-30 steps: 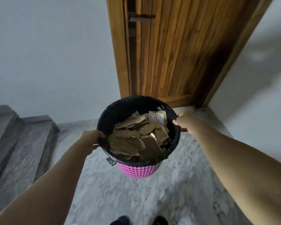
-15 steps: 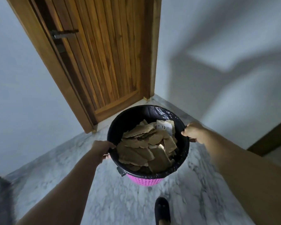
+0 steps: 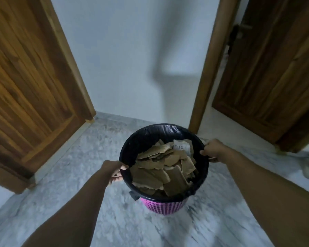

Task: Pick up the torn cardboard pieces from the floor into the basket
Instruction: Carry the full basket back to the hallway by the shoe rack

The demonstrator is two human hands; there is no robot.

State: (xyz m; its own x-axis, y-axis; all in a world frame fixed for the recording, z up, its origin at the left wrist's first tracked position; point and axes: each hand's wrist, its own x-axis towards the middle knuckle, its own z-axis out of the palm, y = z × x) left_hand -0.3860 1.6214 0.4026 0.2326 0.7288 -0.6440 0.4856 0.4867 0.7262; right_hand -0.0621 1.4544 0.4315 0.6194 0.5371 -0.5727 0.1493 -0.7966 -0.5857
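We see the basket (image 3: 163,206), pink and perforated on its lower wall, lined with a black plastic bag (image 3: 150,134) folded over its rim, held up between both hands above a grey marbled floor (image 3: 78,175); the left hand (image 3: 112,171) grips the rim on its own side, its fingers curled over the bag's edge and its thumb tucked below; the right hand (image 3: 213,149) grips the opposite rim, fingers wrapped round the edge and knuckles turned toward us; both forearms reach in from the bottom corners of the view.

Between the two hands, inside the liner, lie the torn cardboard pieces (image 3: 161,168); they are brown, ragged at the edges and stacked flat across one another, filling the basket close to the rim; nearest the right hand, just inside the rim, one piece carries a white printed label (image 3: 181,146), its text too small to read. Just below the left hand a loose flap of the black bag sticks out over the pink wall.

Beyond the left hand, off to its outer side, stands a slatted wooden door (image 3: 30,77) in a lighter wooden frame; beyond the right hand, off to its outer side, a darker wooden door (image 3: 275,77) stands in its own frame, with a metal handle (image 3: 243,27) high on it; straight ahead of both hands, a pale wall (image 3: 132,59) meets the floor; past the right forearm, at the edge of the view, a blurred pale object lies on the floor, which we cannot identify.
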